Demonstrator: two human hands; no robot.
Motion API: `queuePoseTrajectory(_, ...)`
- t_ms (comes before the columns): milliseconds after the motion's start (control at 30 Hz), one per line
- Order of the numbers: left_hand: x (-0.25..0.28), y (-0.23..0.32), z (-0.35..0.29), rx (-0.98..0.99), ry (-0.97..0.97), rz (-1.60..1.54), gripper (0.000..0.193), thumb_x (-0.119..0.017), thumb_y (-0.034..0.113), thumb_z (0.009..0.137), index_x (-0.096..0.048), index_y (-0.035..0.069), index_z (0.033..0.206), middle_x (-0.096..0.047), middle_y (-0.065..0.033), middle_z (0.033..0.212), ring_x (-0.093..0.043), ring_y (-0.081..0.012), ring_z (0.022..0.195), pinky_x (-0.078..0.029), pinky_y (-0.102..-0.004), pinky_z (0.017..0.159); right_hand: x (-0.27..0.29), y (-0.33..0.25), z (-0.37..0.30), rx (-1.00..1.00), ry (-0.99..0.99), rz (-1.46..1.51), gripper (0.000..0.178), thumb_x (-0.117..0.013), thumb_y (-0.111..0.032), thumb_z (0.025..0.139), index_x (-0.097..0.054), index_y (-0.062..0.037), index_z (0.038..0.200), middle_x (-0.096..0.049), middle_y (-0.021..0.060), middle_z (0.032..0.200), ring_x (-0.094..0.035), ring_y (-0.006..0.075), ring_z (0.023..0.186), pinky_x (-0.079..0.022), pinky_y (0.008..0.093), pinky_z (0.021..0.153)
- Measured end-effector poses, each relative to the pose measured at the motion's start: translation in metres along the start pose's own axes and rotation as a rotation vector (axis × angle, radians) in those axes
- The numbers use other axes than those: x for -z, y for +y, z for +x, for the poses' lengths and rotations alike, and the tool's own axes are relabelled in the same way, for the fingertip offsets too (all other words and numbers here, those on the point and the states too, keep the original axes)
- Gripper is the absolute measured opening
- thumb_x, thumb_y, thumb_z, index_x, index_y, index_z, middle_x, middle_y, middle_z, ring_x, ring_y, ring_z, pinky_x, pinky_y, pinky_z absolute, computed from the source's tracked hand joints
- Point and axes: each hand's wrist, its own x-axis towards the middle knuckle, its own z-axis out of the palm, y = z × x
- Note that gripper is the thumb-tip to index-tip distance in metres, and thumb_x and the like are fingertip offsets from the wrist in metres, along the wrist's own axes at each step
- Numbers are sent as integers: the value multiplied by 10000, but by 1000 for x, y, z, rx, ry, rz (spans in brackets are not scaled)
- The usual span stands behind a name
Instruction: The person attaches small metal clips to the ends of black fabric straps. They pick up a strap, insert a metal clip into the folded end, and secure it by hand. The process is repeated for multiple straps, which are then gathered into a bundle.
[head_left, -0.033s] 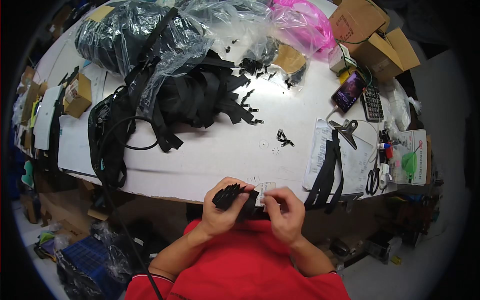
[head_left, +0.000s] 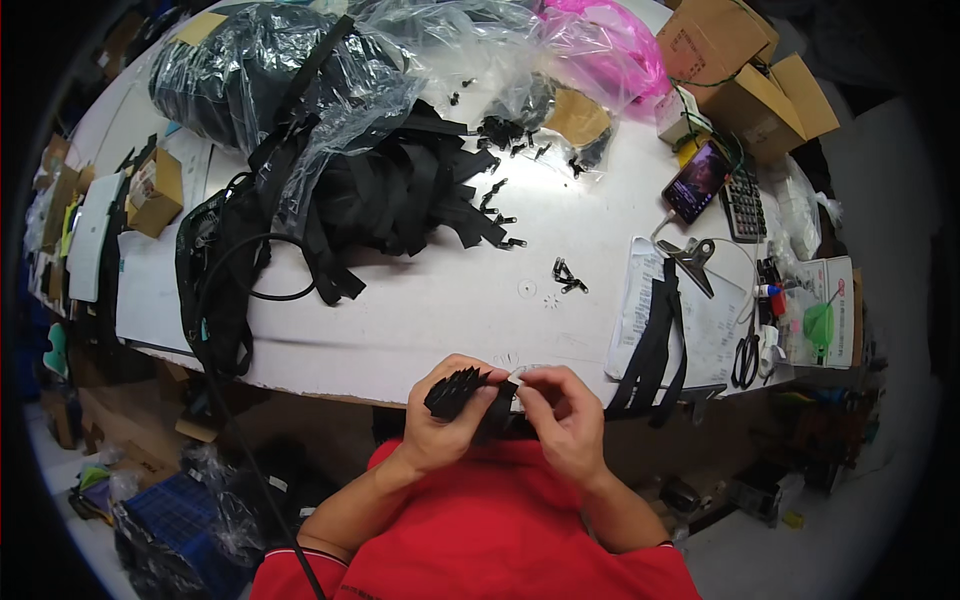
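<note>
At the near table edge, my left hand [head_left: 432,428] is closed around a bundle of black zipper strips [head_left: 456,394], their ends fanned upward. My right hand [head_left: 570,418] pinches a small white paper tag [head_left: 516,377] against the right side of that bundle; most of the tag is hidden by the fingers. Beyond my hands, a few small black zipper sliders [head_left: 568,278] lie loose on the table. A larger heap of sliders [head_left: 503,131] sits farther back. To the left spreads a big pile of black strips [head_left: 385,190].
Black goods in clear plastic bags [head_left: 270,75] fill the far left. On the right are a clipboard with papers [head_left: 640,300], more black strips [head_left: 655,340], scissors [head_left: 745,360], a phone [head_left: 697,184], a calculator [head_left: 743,208] and cardboard boxes [head_left: 765,105]. A black cable [head_left: 235,430] hangs at left.
My right hand has shifted slightly left and its fingers have closed in on the white tag, which showed flat and largely uncovered before. My left hand and the bundle stay put.
</note>
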Motion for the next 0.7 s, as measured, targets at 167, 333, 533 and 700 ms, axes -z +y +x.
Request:
queuePoseTrajectory(167, 1, -2, 1, -17, -48, 33, 139, -624, -8, 954, -677, -29, 1081, -677, -90, 1042, -648, -149, 979, -506, -273, 888, 2, 11, -1, -303, -126, 304, 111, -673, -61, 967, -666, -5, 1063, -640, -13, 929, -588, 38, 843, -488, 209, 749)
queuePoseTrajectory(333, 2, -3, 0, 76, -73, -83, 150, -605, -16, 964, -670, -36, 1097, -675, -89, 1062, -643, -142, 1007, -503, -271, 908, 1, 5, -1, -257, -162, 418, 68, -650, -37, 973, -651, 4, 1027, -626, -9, 939, -563, 38, 849, -469, 204, 769)
queuePoseTrajectory(533, 5, -5, 1, 66, -120, -110, 158, -600, -11, 972, -675, -39, 1108, -671, -94, 1080, -643, -156, 1025, -502, -283, 927, 6, 11, 4, -293, -226, 332, 49, -647, -41, 967, -655, -2, 996, -612, -26, 919, -540, 34, 826, -446, 201, 744)
queuePoseTrajectory(700, 10, -9, 3, 24, -166, -39, 157, -598, 21, 986, -677, -36, 1108, -667, -90, 1073, -634, -147, 985, -501, -273, 894, 11, 7, 7, -416, -265, 359, 68, -661, -51, 959, -660, 10, 991, -616, -27, 905, -536, 29, 821, -440, 201, 733)
